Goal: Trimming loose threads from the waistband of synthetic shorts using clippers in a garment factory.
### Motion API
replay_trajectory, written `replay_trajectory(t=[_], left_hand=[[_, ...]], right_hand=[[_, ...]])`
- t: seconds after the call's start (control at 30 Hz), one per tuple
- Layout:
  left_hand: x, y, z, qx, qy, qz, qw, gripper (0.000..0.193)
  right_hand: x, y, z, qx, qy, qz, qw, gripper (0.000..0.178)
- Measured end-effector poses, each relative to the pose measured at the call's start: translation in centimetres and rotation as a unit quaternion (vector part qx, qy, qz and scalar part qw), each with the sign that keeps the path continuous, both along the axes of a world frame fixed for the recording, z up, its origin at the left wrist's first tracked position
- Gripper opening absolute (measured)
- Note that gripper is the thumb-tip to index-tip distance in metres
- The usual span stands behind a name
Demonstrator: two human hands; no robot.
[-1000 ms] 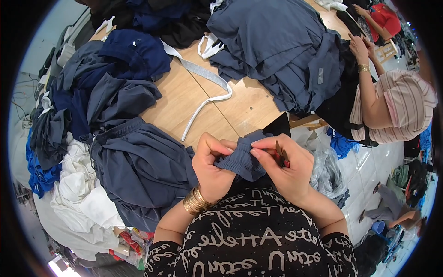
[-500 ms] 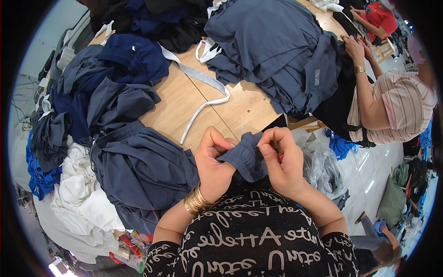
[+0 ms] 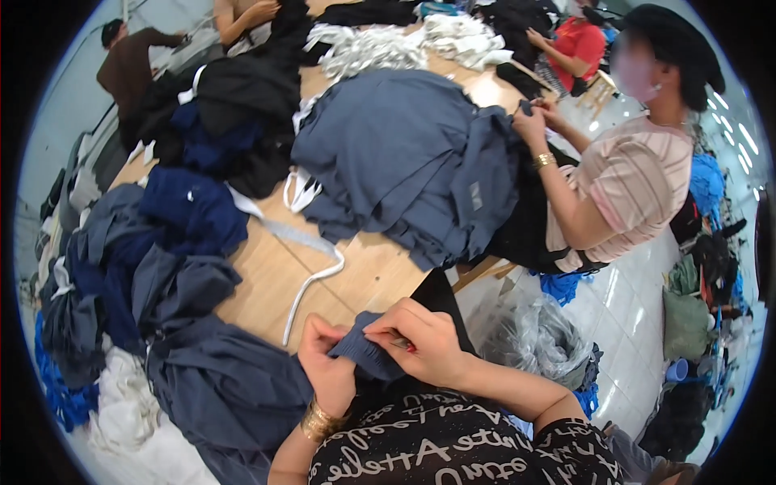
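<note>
In front of my chest I hold the gathered elastic waistband of a slate-grey garment. My left hand is closed, pinching it between thumb and fingers. My right hand is closed too, its fingertips pressed to the band's upper edge. A small metallic thing with a red bit shows beneath the right fingers, too small to name. More slate-grey cloth with a gathered edge lies to the left of my left hand.
A wooden table bears a white-and-grey strip, a big slate-grey garment pile and navy garments. White cloth lies at left. A co-worker in a striped top works at right, near a clear plastic bag.
The view has tilted up, so the table's far side and more people show. My right hand has shifted across the waistband toward my left hand, with its fingers now over the band.
</note>
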State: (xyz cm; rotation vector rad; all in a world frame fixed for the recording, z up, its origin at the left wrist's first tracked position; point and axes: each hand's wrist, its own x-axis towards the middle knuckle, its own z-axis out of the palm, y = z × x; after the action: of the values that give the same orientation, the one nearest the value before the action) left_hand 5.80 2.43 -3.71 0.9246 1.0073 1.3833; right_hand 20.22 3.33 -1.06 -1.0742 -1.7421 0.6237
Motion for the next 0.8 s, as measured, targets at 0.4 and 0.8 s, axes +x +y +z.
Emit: replay_trajectory(t=[0.4,0.8], left_hand=[[-2.0,1.9,-0.2,-0.015,0.072,0.096,0.993,0.024],[-1.7,0.9,-0.4,-0.071,-0.113,-0.025,0.991,0.026]], right_hand=[[2.9,-0.3,-0.7,-0.290,0.122,0.086,0.945,0.009],[0.8,-0.4,1.3,-0.066,-0.018,0.004,0.998,0.020]])
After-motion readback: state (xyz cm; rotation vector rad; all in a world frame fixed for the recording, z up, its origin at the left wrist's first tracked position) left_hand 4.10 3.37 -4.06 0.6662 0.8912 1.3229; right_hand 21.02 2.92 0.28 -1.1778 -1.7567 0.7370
